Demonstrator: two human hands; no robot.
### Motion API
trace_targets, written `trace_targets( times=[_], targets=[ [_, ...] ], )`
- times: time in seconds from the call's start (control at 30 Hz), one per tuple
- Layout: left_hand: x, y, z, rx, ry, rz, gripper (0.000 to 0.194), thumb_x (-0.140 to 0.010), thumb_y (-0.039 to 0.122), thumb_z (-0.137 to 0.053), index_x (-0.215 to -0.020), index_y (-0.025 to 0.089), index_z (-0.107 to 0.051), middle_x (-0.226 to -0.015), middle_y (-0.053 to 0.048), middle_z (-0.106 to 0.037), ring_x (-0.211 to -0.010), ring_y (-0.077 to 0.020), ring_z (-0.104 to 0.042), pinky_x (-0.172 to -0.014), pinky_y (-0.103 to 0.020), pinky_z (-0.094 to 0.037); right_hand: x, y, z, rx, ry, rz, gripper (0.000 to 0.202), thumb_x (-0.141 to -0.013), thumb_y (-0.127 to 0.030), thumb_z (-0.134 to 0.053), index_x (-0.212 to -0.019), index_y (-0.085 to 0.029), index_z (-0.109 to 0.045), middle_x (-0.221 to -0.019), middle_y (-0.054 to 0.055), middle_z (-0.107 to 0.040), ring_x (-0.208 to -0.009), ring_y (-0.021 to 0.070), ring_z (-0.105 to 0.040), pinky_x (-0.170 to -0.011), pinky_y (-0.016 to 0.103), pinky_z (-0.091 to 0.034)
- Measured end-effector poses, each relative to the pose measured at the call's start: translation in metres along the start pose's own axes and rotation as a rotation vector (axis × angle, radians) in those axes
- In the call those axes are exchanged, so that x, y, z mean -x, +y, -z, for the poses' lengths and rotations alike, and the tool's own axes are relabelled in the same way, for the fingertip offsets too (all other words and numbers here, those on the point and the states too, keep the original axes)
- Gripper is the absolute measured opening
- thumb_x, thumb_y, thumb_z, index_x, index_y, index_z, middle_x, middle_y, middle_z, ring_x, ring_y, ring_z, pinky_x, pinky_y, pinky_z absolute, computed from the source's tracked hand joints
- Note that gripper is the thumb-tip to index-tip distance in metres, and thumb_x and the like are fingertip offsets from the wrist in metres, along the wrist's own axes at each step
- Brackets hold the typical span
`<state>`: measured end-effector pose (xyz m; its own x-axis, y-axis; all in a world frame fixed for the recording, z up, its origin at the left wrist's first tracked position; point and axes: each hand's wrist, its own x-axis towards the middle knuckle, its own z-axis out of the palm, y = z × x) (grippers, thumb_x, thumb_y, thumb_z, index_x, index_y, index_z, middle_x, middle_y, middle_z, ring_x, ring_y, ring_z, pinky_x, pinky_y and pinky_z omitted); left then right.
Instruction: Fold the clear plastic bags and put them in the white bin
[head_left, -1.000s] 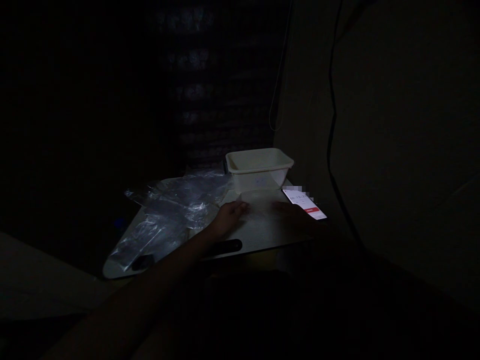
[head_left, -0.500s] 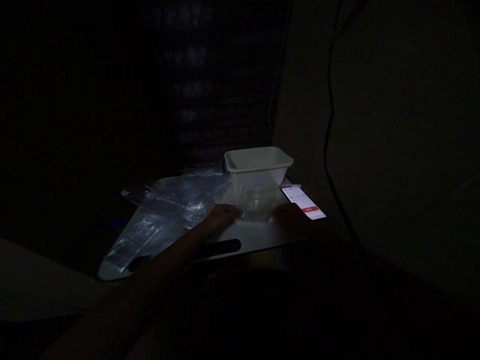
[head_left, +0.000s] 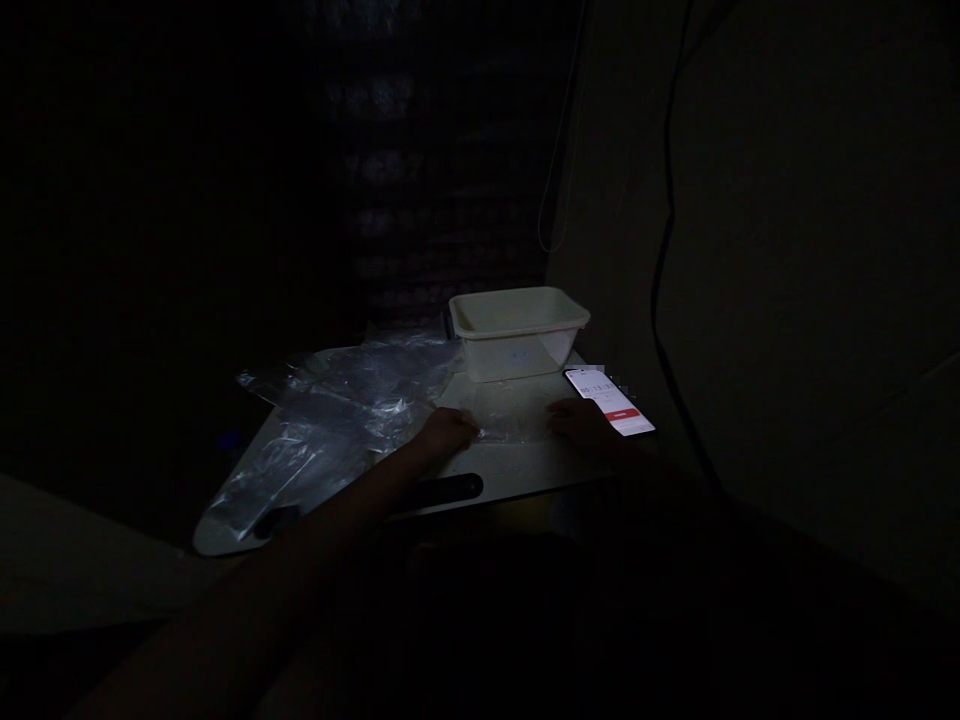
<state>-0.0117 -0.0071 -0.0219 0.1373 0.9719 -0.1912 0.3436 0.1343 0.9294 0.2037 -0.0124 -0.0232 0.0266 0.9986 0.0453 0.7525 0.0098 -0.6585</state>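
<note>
A clear plastic bag (head_left: 510,425) lies on the white table between my hands, in front of a pale plastic tub (head_left: 519,355). My left hand (head_left: 448,432) is closed on the near left corner of that bag. On the other side, my right hand (head_left: 579,420) is over the table at the bag's right edge, with its fingers apart. It is dark and partly covers the lower left of a lit phone (head_left: 626,414). Farther left, a heap of clear plastic bags (head_left: 352,395) spreads over the table.
The small table (head_left: 525,482) has a long dark slot at its near edge. A dark cable (head_left: 664,250) hangs on the wall at the right, and a thin looped cord hangs behind the tub. The surroundings are very dark.
The clear bag, raised in front of the tub before, now lies flat on the table. The fingers of my right hand have opened off its edge.
</note>
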Motion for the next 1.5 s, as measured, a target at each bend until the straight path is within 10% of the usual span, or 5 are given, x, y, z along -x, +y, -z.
trace_targets(
  times=[0.43, 0.63, 0.8, 1.13, 1.5],
  targets=[
    [-0.005, 0.009, 0.011, -0.295, -0.129, 0.146, 0.026, -0.054, 0.004, -0.057, -0.078, 0.010, -0.053, -0.041, 0.006, -0.049, -0.034, -0.0057, -0.041, -0.040, -0.018, -0.032, -0.002, 0.003, -0.004, 0.063, 0.027, 0.008, 0.033, -0.064, -0.020, -0.051, -0.095, -0.010, -0.059, -0.091, 0.008, -0.063, -0.081, 0.0144, -0.058, -0.067, 0.020, -0.044],
    [-0.007, 0.010, 0.022, -0.736, 0.104, -0.183, 0.027, -0.068, 0.020, -0.046, -0.091, 0.011, -0.057, -0.077, -0.008, -0.063, -0.073, -0.0158, -0.057, -0.065, -0.023, -0.041, -0.002, 0.000, -0.004, 0.071, 0.031, 0.004, 0.034, -0.064, -0.020, -0.051, -0.096, -0.011, -0.058, -0.090, 0.007, -0.062, -0.079, 0.0144, -0.058, -0.065, 0.021, -0.044],
    [0.001, 0.007, 0.007, -1.031, -0.004, -0.551, 0.043, -0.080, 0.025, -0.028, -0.120, 0.011, -0.037, -0.125, -0.012, -0.038, -0.114, -0.0189, -0.034, -0.091, -0.032, -0.027, -0.002, -0.002, -0.004, 0.080, 0.025, 0.000, 0.033, -0.064, -0.018, -0.050, -0.096, -0.010, -0.058, -0.087, 0.008, -0.063, -0.075, 0.0152, -0.058, -0.063, 0.023, -0.045],
    [0.014, -0.007, -0.016, -1.342, -0.085, -0.388, 0.059, -0.082, 0.040, -0.013, -0.125, 0.002, -0.023, -0.132, -0.020, -0.018, -0.123, -0.0280, -0.011, -0.092, -0.051, -0.014, 0.001, -0.006, 0.000, 0.200, 0.125, 0.035, 0.030, -0.066, -0.017, -0.046, -0.093, -0.012, -0.059, -0.089, 0.007, -0.062, -0.081, 0.0158, -0.056, -0.070, 0.025, -0.044],
    [-0.001, 0.008, -0.026, -1.268, -0.016, -0.395, 0.055, -0.082, 0.034, -0.013, -0.127, 0.002, -0.019, -0.133, -0.017, -0.020, -0.123, -0.0244, -0.014, -0.095, -0.047, -0.013, -0.014, -0.028, -0.031, 0.412, 0.101, 0.641, 0.038, -0.077, -0.016, -0.027, -0.106, -0.007, -0.050, -0.113, 0.013, -0.051, -0.107, 0.0168, -0.043, -0.091, 0.031, -0.035]
  ],
)
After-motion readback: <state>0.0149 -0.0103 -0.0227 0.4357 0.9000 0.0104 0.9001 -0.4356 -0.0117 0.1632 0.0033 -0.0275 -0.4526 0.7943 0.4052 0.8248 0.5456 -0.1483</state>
